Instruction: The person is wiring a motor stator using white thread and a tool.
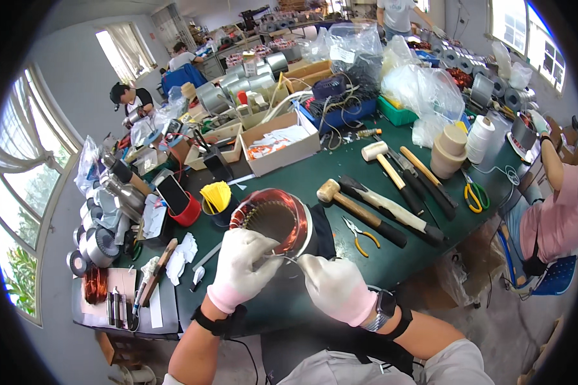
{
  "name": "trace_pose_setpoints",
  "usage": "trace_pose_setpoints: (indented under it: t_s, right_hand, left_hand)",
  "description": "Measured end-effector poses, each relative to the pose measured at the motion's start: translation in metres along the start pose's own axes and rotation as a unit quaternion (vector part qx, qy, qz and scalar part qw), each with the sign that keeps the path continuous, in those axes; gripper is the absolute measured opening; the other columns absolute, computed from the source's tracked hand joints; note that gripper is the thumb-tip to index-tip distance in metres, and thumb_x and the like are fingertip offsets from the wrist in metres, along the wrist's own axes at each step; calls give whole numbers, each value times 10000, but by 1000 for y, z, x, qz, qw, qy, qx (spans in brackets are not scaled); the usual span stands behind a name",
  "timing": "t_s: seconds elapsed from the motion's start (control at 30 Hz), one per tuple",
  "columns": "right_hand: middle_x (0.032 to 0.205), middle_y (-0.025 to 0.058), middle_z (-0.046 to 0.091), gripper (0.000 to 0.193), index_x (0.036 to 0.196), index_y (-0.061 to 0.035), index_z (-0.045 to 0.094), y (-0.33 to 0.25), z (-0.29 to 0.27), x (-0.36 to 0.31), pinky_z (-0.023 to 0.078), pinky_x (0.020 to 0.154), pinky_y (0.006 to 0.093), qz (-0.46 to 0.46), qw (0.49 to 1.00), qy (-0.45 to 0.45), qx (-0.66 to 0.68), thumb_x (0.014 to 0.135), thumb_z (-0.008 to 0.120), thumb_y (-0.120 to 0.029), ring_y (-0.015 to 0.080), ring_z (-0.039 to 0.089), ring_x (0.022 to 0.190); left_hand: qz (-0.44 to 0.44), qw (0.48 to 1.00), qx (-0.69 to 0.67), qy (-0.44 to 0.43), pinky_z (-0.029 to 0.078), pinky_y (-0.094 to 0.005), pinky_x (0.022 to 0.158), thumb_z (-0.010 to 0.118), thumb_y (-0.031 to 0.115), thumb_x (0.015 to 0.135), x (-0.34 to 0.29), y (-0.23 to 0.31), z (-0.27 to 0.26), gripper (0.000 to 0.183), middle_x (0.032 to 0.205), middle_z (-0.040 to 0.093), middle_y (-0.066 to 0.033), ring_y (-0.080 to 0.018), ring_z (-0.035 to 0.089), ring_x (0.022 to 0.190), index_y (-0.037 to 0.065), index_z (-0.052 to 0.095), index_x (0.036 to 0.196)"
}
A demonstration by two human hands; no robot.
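My left hand (244,266) and right hand (337,289) each pinch a thin cord (288,258) at the near side of the copper coil (300,221) on the desk (382,266). My left hand hides part of its rim. Pliers (367,244) and a mallet (366,215) lie to the right, yellow strips (216,194) to the left. A white label (341,54) farther back is too small to read.

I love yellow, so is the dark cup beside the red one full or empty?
Mostly full: yellow sticks crowd the dark cup and poke out on top.
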State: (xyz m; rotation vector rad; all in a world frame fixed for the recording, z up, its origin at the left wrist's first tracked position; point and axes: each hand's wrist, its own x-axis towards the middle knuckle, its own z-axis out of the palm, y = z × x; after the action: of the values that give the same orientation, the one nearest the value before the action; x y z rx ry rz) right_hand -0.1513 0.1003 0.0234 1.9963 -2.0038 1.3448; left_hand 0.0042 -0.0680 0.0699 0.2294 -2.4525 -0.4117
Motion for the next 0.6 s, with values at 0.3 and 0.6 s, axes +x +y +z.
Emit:
trace_pose_setpoints:
  t_s: [0.3,0.6]
  right_hand:
    - [847,148,736,239,1134,-59,652,-8,-8,23,591,730,447,60,995,-78,30,969,741,-208,340,751,796]
    - [1170,127,724,591,1480,27,498,-28,-36,70,600,745,366,206,822,-143,511,951,736,-86,162,712,823]
  left_hand:
    - [26,975,86,-203,443,-514,1096,813,291,819,19,-9,-26,562,1111,733,-169,-370,651,1167,45,700,1310]
    - [-4,980,197,40,368,-553,1204,818,116,823,2,34,-10,810,1478,587,-235,-419,509,1416,-34,460,1534]
